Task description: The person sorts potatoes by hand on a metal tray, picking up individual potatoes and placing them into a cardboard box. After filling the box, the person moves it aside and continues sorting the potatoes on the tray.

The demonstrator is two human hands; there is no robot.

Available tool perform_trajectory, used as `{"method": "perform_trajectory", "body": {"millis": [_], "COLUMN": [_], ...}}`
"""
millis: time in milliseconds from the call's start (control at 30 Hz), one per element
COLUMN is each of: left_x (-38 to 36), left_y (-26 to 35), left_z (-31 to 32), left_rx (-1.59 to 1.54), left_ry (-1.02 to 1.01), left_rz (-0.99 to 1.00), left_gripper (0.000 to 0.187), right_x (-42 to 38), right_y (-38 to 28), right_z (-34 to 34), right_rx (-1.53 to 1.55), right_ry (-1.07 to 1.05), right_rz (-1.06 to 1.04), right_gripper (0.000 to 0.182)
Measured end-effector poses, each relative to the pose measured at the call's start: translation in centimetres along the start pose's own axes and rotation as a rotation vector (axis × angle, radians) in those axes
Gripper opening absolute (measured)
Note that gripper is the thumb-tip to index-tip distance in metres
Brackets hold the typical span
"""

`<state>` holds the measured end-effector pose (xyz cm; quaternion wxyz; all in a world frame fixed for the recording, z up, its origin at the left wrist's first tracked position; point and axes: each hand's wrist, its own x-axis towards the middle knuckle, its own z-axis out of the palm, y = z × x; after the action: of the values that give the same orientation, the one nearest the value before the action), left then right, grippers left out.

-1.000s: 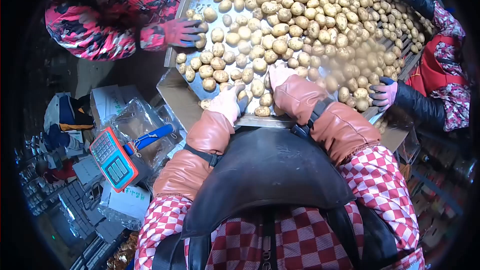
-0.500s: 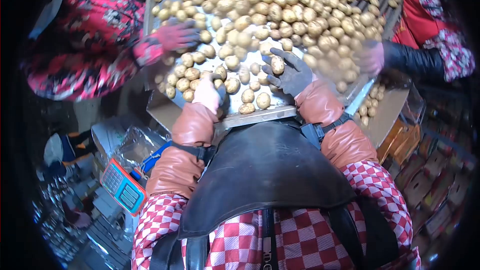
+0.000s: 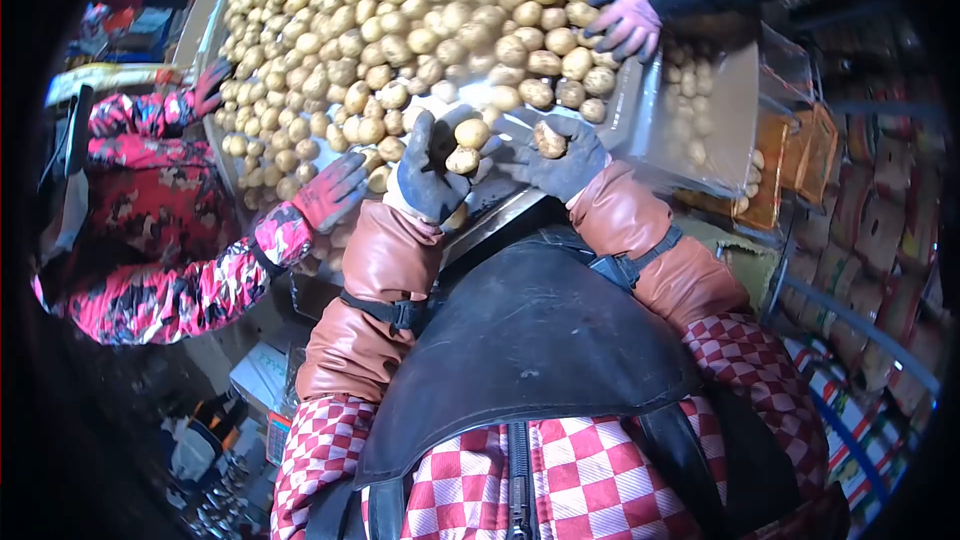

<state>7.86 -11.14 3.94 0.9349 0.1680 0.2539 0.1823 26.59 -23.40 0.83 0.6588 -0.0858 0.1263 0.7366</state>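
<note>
Across the upper frame the worktop (image 3: 640, 90) is carrying a potato heap (image 3: 420, 20), and at centre the left hand (image 3: 432, 172) and right hand (image 3: 560, 158) are each cupping, seemingly loosely, one potato (image 3: 462, 160), best gripped firmly while turning.

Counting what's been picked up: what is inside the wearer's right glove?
One potato lies in the right hand, its top showing. The curled fingers cover its underside, so anything beneath it cannot be seen.
</note>
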Motion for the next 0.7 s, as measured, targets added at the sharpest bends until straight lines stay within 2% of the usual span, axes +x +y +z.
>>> {"method": "perform_trajectory", "body": {"millis": [67, 100, 167, 200, 233, 300, 367, 467, 533, 567, 600, 633, 667, 700], "left_x": [0.2, 0.0, -0.3, 0.0, 1.2, 0.9, 1.5, 3.3, 1.9, 1.2, 0.5, -0.2, -0.8, -1.2], "left_y": [-1.1, -2.1, -2.1, -2.9, -3.0, -3.6, -3.5, -3.4, -3.2, -3.1, -2.9, -2.8, -2.5, -2.2], "left_z": [2.6, 2.2, 5.7, 5.9, 6.1, 8.3, 7.1, 0.6, -0.7, -1.2, -2.2, -3.2, -3.9, -4.1], "left_rx": [0.071, 0.678, 0.678, 0.723, 0.816, 0.657, 0.525, 0.737, 0.79, 0.771, 0.796, 0.818, 0.845, 0.871], "left_ry": [0.038, -0.193, -0.035, -0.056, -0.026, 0.094, 0.112, 0.256, 0.315, 0.343, 0.381, 0.425, 0.474, 0.514], "left_rz": [-0.024, 0.253, -0.161, -0.132, -0.11, -0.165, -0.18, -0.118, -0.082, -0.064, -0.05, -0.03, -0.034, -0.035], "left_gripper": [0.071, 0.078, 0.084, 0.088, 0.089, 0.086, 0.074, 0.057, 0.046, 0.043, 0.043, 0.043, 0.043, 0.042], "right_x": [-1.4, -2.2, -2.6, -3.4, -4.1, -5.8, -7.1, -12.3, -18.5, -22.6, -26.4, -29.7, -34.7, -37.9], "right_y": [0.3, 0.8, 0.4, 0.4, -0.6, -1.5, -2.5, -5.2, -7.3, -8.1, -8.8, -9.5, -9.1, -9.4], "right_z": [0.2, 0.4, -0.8, -1.2, -1.8, -3.0, -4.6, -7.4, -8.6, -9.9, -11.9, -13.2, -12.7, -14.2], "right_rx": [-0.021, -0.215, -0.062, -0.089, 0.024, 0.072, 0.019, -0.034, -0.075, -0.046, -0.02, -0.101, -0.259, -0.999], "right_ry": [-0.118, 0.011, -0.291, -0.153, -0.084, -0.063, -0.147, -0.079, -0.014, 0.148, 0.192, 0.73, 0.45, 0.771], "right_rz": [0.054, -0.049, 0.053, 0.027, 0.016, -0.012, -0.014, -0.143, -0.282, -0.343, -0.46, -0.631, -0.704, -0.735], "right_gripper": [0.058, 0.058, 0.057, 0.055, 0.053, 0.054, 0.053, 0.048, 0.051, 0.05, 0.05, 0.052, 0.052, 0.054]}}
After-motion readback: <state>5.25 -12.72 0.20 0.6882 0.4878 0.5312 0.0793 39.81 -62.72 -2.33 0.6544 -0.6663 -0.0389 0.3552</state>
